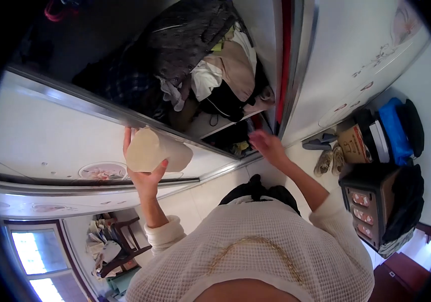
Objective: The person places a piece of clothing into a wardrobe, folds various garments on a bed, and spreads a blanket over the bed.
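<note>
My left hand [146,176] is wrapped round a thick cream-coloured paper roll [161,151], fingers on its far side and thumb on the near side. The roll lies close to the metal edge of a white sliding wardrobe door [64,131]; whether it touches the door I cannot tell. My right hand [268,147] is in front of the wardrobe's lower opening, its fingers smeared by motion. Nothing shows clearly in it. Behind both hands, a heap of clothes [230,70] fills the wardrobe, with a dark grey padded jacket [183,35] on top.
To the right stand a brown storage box with drawers [364,206], a blue bag [395,131], a cardboard box [352,143] and shoes [323,162]. A wooden chair piled with things [125,236] is at lower left, beside a window [39,251].
</note>
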Demonstrator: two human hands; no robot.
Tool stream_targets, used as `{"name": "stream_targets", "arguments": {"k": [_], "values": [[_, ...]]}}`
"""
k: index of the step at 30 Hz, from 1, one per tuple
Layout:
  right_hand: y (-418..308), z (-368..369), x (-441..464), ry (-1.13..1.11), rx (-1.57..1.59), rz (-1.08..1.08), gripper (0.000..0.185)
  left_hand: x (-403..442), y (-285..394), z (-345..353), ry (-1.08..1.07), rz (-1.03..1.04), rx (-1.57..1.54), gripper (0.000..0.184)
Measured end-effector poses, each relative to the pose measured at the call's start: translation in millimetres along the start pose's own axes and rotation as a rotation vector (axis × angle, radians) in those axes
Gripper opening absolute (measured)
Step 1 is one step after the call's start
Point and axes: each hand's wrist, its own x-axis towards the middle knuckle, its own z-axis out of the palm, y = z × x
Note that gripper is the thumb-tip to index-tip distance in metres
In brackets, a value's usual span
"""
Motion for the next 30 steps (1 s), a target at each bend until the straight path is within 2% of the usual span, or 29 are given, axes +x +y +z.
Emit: {"name": "stream_targets", "arguments": {"k": [3,5,6,8,10,12,15,19,22,24,26,27,28,29,30], "values": [[-45,35,85,-0.011,0.362,0.209,0.024,1,-6,0,-0.05,0.059,0.048,0.093],[-47,52,133,0.008,0.135,0.072,0.024,2,-9,1,-0.074,0.145,0.049,0.096],[-35,57,157,0.009,0.131,0.072,0.024,1,-10,2,-0.072,0.145,0.045,0.096],[-5,68,190,0.302,-0.351,-0.392,0.024,1,-10,4,-0.085,0.117,-0.069,0.1],[-11,57,183,0.254,-0.4,-0.383,0.021,2,-15,3,-0.089,0.138,-0.056,0.1],[-19,47,169,0.235,-0.459,-0.477,0.016,3,-20,1,-0.097,0.158,-0.046,0.1],[-14,34,165,0.243,-0.405,-0.404,0.011,3,-23,-1,-0.105,0.146,-0.053,0.098],[-13,31,163,0.245,-0.413,-0.427,0.009,4,-24,0,-0.117,0.207,-0.029,0.097],[-29,38,157,0.271,-0.472,-0.48,0.014,2,-24,-2,-0.123,0.216,-0.045,0.096],[-67,50,153,0.477,-0.581,-0.501,0.033,5,-24,1,-0.131,0.223,-0.049,0.096],[-118,50,170,0.397,-0.811,-0.661,0.056,3,-20,4,-0.07,0.186,-0.118,0.082],[-132,52,184,0.329,-0.934,-0.751,0.054,3,-19,3,-0.058,0.183,-0.117,0.082],[-139,55,202,0.259,-1.054,-0.841,0.052,4,-18,2,-0.081,0.186,-0.052,0.073],[-134,59,230,0.315,-1.187,-0.903,0.052,4,-18,0,-0.106,0.19,0.013,0.064],[-129,60,262,0.375,-1.321,-0.964,0.052,5,-16,1,-0.095,0.189,0.013,0.064]]}}
